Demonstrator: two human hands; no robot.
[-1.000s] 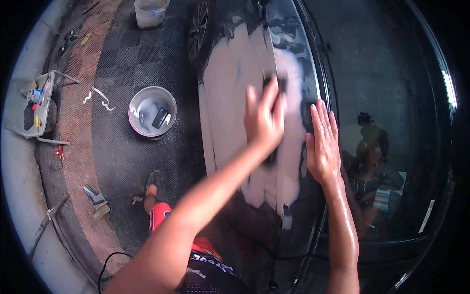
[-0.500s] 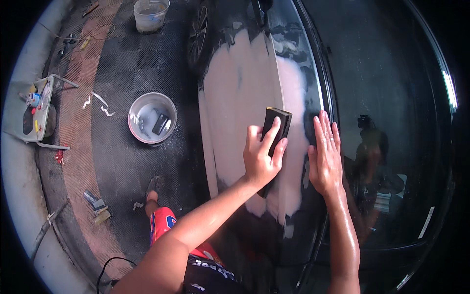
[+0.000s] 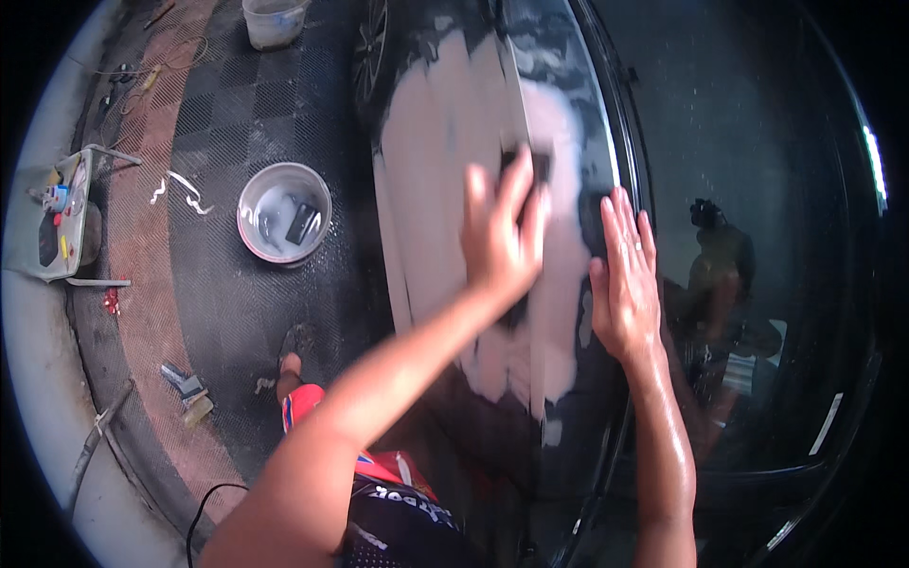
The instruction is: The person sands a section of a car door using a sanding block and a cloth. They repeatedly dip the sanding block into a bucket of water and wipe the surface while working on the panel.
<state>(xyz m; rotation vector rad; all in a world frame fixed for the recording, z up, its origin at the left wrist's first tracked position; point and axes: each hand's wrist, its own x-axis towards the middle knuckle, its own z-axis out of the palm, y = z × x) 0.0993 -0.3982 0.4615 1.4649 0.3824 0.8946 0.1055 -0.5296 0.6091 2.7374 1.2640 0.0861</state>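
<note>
- Left hand [image 3: 502, 237] is clenched over a dark rectangular sanding block [image 3: 530, 166]; only the block's top edge peeks out past the fingertips, the rest is under the palm.
- Change: half a second ago the block sat lower on the panel with its upper half exposed beyond the fingers. Now the hand has slid up and away from the body, covering most of it. A second ago the hand was again high. So it reads as a back-and-forth stroke along the pale patch.
- The block lies flat against the pale grey-pink filler patch [image 3: 445, 189] on the glossy black car body panel [image 3: 587, 398]; judged as sanding in progress, mid-stroke.
- Right hand [image 3: 625, 275] is open, fingers spread, palm flat on the black panel just right of the grip. It holds nothing and has hardly shifted across the frames.
- Left of the grip, on the dark checkered floor mat [image 3: 208, 312]: a round grey basin of water [image 3: 284, 225] with a dark block in it.
- Farther left of that: a small grey tray of tools [image 3: 59, 227]. Above the basin, at the top edge, a white bucket [image 3: 275, 19], cut off.
- Hard to make out: the block's abrasive face, how wet the patch is, and small items on the mat. The glass right of the grip shows only dim reflections.
</note>
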